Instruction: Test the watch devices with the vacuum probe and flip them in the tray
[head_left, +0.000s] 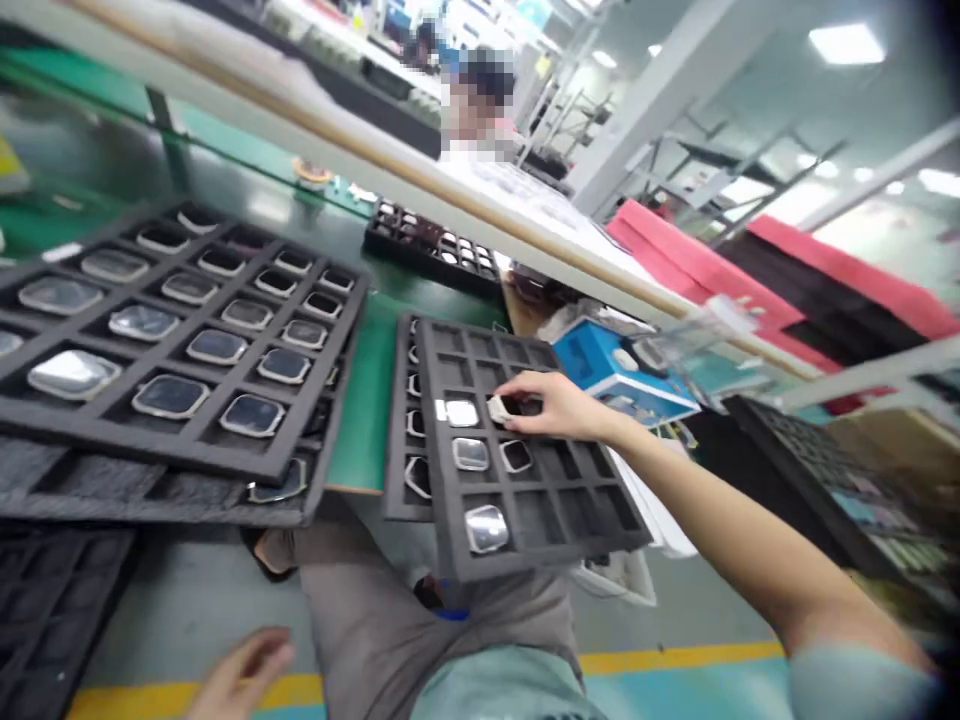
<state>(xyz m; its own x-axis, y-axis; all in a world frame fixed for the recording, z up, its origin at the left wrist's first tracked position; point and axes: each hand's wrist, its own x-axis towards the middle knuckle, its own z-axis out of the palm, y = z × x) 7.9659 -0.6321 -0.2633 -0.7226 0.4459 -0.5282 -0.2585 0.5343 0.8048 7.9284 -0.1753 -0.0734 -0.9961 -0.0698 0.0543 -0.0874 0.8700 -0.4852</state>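
We see the fingertips (514, 408) of our right hand (559, 405) pinched together on a small pale part (497, 408), which sits at a cell of the dark grid tray (525, 540) in its upper middle rows. Just left of that part in the same tray lies a bright square piece (460, 412); below it are two more framed pieces, and a shiny one (486, 528) lies nearer the tray's front edge. This tray rests on another tray, whose edge shows at its left. Well left of the grid tray is a large tray (315, 440) filled with glassy squares. Our left hand (240, 672) hangs low, well below and left of the grid tray, fingers loosely curled and holding nothing. Just right of the tray is a blue box (592, 360).
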